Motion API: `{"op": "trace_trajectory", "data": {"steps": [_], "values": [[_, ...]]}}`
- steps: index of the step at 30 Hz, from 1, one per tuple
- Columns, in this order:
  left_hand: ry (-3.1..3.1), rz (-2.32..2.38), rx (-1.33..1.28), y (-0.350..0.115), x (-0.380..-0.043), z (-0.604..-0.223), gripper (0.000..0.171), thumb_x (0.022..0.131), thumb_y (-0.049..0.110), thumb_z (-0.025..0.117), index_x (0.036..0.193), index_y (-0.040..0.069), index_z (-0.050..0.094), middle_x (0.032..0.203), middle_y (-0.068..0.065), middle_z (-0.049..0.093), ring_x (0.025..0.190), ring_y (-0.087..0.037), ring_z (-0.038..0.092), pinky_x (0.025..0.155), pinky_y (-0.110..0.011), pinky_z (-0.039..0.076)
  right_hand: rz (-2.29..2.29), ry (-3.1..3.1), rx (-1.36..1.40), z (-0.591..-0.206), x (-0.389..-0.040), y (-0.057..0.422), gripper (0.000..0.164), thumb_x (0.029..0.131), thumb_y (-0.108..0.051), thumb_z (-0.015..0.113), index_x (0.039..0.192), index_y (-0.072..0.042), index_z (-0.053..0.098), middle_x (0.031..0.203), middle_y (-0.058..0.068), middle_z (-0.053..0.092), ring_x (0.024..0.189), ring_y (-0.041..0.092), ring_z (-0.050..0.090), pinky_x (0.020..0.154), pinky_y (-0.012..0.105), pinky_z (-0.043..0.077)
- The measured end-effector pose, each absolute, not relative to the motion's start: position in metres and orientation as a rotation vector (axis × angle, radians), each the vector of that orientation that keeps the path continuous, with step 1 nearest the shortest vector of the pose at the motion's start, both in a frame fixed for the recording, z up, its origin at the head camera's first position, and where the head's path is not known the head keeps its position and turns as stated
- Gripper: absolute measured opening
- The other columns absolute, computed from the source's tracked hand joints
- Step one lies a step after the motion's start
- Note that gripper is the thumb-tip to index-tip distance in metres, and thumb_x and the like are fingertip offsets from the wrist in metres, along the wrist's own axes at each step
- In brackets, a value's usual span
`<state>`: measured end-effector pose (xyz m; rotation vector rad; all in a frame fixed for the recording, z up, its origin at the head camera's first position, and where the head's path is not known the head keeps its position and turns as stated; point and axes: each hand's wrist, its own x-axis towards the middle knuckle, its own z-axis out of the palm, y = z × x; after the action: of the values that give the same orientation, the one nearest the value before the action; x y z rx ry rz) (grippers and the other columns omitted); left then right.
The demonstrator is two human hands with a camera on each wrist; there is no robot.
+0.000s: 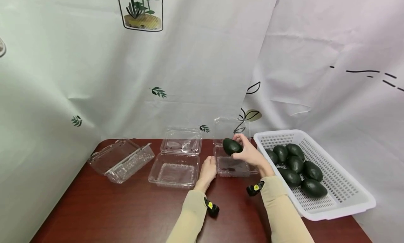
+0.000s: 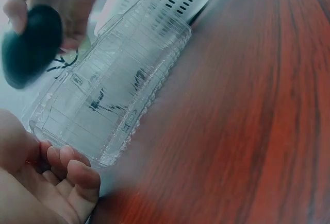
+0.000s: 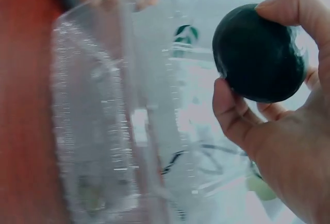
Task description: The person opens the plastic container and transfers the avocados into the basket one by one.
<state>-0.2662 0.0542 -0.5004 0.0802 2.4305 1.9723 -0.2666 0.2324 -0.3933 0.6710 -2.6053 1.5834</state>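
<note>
My right hand (image 1: 250, 154) holds a dark green avocado (image 1: 231, 146) up above an open clear plastic clamshell container (image 1: 231, 171). In the right wrist view, thumb and fingers pinch the avocado (image 3: 260, 54) from opposite sides. My left hand (image 1: 208, 170) is at the left side of that container, its fingers curled at the rim. The left wrist view shows the left hand (image 2: 56, 183) against the near corner of the container (image 2: 111, 98). Part of its grip is hidden there.
A white perforated basket (image 1: 344, 180) with several avocados (image 1: 295, 164) stands at the right. Left of my hands lies another open clear container (image 1: 174, 169); farther left, a third (image 1: 126, 162) sits at an angle. A white printed curtain (image 1: 202, 60) hangs behind the brown table (image 1: 132, 211).
</note>
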Motion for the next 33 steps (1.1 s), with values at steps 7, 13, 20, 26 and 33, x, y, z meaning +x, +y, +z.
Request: {"op": "trace_trajectory", "data": {"steps": [7,13,20,26,33], "values": [[2.431,1.986,0.099,0.054,-0.267,-0.5,0.032,0.107,0.02,0.036,0.081,0.004,0.048,0.062,-0.003,0.044,0.044,-0.015,0.043,0.046,-0.03,0.041,1.575,-2.561,0.672,-0.385,-0.277,0.252,0.07,0.067,0.001,0.073,0.127,-0.002,0.037,0.116,0.016,0.042,0.095,0.025,0.048,0.082,0.031,0.042],[2.455,1.99,0.079,0.054,-0.267,-0.5,0.031,0.106,0.019,0.037,0.08,0.006,0.048,0.062,-0.003,0.045,0.045,-0.015,0.044,0.045,-0.03,0.041,1.55,-2.573,0.621,-0.368,-0.273,0.276,0.07,0.07,0.0,0.073,0.128,-0.003,0.035,0.119,0.016,0.04,0.099,0.029,0.046,0.081,0.031,0.043],[2.424,1.997,0.073,0.053,-0.267,-0.5,0.033,0.107,0.019,0.036,0.083,0.002,0.049,0.061,-0.003,0.044,0.043,-0.014,0.043,0.043,-0.028,0.039,1.48,-2.578,0.558,-0.355,-0.265,0.314,0.069,0.071,0.006,0.072,0.128,-0.003,0.033,0.118,0.015,0.039,0.097,0.026,0.043,0.074,0.027,0.045],[2.431,1.998,0.068,0.053,-0.267,-0.502,0.032,0.107,0.02,0.036,0.083,0.003,0.049,0.063,-0.003,0.045,0.044,-0.014,0.043,0.044,-0.028,0.04,1.455,-2.624,0.498,-0.355,-0.264,0.345,0.068,0.073,0.007,0.071,0.128,-0.003,0.032,0.115,0.015,0.041,0.091,0.024,0.048,0.065,0.028,0.05],[2.408,2.012,0.072,0.054,-0.266,-0.5,0.033,0.107,0.02,0.036,0.081,0.004,0.048,0.059,-0.002,0.043,0.042,-0.013,0.042,0.043,-0.027,0.039,1.384,-2.714,0.393,-0.367,-0.259,0.385,0.061,0.078,0.004,0.07,0.125,-0.003,0.032,0.11,0.019,0.045,0.085,0.017,0.054,0.069,0.029,0.049]]}}
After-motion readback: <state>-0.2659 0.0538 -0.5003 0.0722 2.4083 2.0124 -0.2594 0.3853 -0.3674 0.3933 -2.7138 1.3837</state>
